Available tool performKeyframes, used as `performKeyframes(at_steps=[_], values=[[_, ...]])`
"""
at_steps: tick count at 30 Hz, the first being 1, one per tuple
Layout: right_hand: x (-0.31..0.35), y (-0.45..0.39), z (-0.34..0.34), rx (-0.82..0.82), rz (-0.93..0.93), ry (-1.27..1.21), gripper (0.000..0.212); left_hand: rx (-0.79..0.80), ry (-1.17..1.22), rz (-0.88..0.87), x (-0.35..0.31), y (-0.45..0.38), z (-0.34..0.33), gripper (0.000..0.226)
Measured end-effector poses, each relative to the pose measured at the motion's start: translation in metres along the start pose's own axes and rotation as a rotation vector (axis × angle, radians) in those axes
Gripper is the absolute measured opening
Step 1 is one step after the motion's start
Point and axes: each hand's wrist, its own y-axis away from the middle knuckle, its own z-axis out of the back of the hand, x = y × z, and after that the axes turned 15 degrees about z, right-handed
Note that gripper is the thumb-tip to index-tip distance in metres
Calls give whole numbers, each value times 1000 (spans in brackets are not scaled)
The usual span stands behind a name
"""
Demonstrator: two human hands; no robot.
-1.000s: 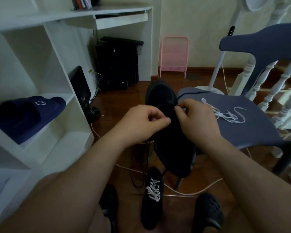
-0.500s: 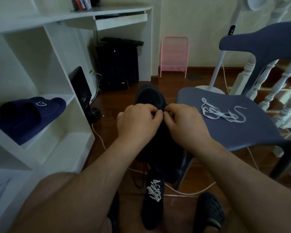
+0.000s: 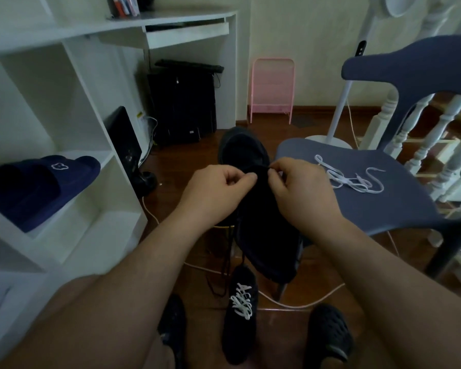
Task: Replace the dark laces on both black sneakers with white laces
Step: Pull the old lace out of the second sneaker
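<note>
A black sneaker [image 3: 266, 233] is held up in front of me, toe pointing away. My left hand [image 3: 218, 190] and my right hand [image 3: 301, 190] both have curled fingers pinching at its upper, where the dark lace sits. Dark lace ends [image 3: 225, 265] dangle below the shoe toward the floor. A second black sneaker [image 3: 241, 315] with white laces stands on the floor below. A loose white lace [image 3: 349, 179] lies on the seat of the blue chair [image 3: 378, 209].
White shelves [image 3: 64, 182] stand at left, holding a navy slipper [image 3: 40, 187]. A white cable [image 3: 298, 302] crosses the wooden floor. My feet in dark clogs [image 3: 330, 339] are at the bottom. A computer tower [image 3: 181, 102], pink rack [image 3: 272, 86] and white stair balusters [image 3: 423, 139] stand behind.
The sneaker dipped left and lower half a second ago and has come back up toward the middle. Both hands stay pinched at its upper, now slightly further apart.
</note>
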Motion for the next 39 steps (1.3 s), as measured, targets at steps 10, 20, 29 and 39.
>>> performKeyframes(at_steps=[10, 20, 29, 39], values=[[-7, -5, -1, -26, -68, -17, 26, 219, 39, -170, -9, 6, 8, 21], [-20, -1, 9, -44, -127, -29, 23, 556, -120, -32, 7, 8, 37, 28], [-6, -2, 4, -46, -56, -34, 19, -94, -65, -39, 20, -14, 10, 12], [-11, 2, 1, -18, -8, 6, 20, -70, -184, -23, 22, -17, 6, 12]])
